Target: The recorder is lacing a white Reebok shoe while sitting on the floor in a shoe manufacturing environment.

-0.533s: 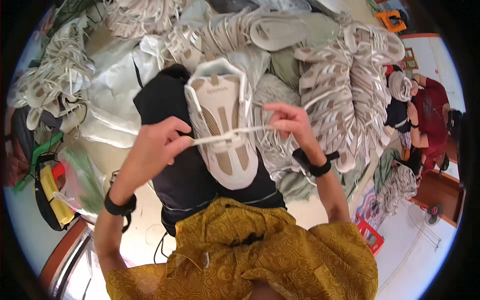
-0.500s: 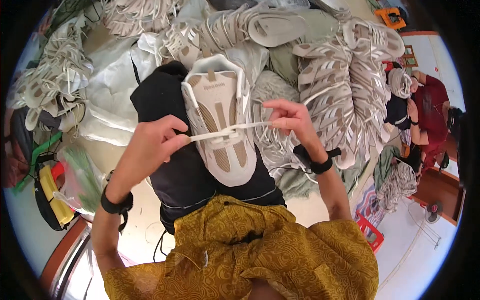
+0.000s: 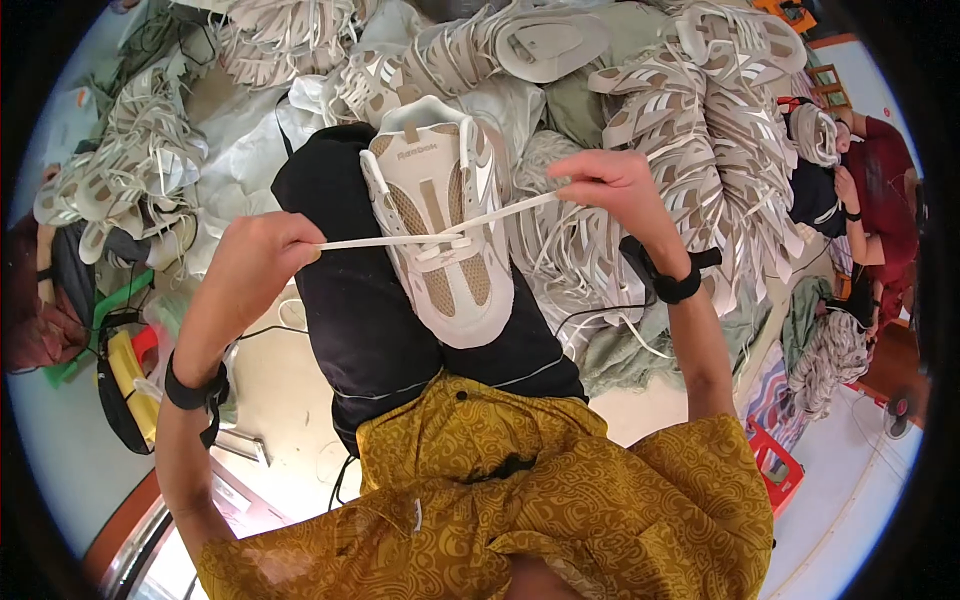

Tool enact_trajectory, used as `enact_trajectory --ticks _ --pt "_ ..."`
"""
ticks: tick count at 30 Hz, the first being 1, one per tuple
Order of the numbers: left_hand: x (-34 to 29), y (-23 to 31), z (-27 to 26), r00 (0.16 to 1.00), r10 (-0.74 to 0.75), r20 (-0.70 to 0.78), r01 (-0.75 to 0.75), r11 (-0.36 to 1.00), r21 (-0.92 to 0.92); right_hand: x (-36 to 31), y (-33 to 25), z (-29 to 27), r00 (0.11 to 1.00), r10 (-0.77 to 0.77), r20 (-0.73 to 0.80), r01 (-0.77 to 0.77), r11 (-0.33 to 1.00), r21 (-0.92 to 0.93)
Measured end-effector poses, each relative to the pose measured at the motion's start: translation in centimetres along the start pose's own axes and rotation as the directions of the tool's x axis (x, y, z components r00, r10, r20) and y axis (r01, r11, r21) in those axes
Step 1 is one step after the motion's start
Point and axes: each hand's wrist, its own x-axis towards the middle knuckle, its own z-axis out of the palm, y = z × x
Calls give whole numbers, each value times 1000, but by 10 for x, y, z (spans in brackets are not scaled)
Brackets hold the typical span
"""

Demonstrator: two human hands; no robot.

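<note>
A beige and white sneaker point(image 3: 468, 290) rests across my thighs, its toe toward my waist and its tongue pointing away. One cream shoelace point(image 3: 375, 241) passes through the lowest eyelets above the toe, its two sides drawn out taut. My left hand point(image 3: 262, 258) pinches the lace left of the shoe. On the right, my right hand point(image 3: 612, 190) pinches the other side of it, held somewhat higher. The upper eyelets along both sides of the tongue carry no lace.
Rows of similar sneakers point(image 3: 690, 150) are heaped at the right, with another pile point(image 3: 130, 150) at the far left. White plastic sheeting point(image 3: 240, 150) lies beyond my knees. A person in a dark red shirt point(image 3: 885, 190) sits at far right. A red plastic stool point(image 3: 775, 465) stands below them.
Both hands have moved apart and slightly away from my body, pulling longer lengths of lace out to each side. The sneaker stays on my lap.
</note>
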Motion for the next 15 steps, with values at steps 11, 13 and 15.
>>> enact_trajectory --ticks 11,13,15 --pt "-32 -41 -17 946 -36 -322 111 970 216 17 27 -19 852 -484 201 501 640 -583" --pt "-34 -49 -21 934 45 -354 83 938 337 17 29 -32 803 -550 230 550 533 -643" --pt "-40 -59 -25 914 101 -394 90 895 436 18 30 -41 745 -618 250 572 401 -715"
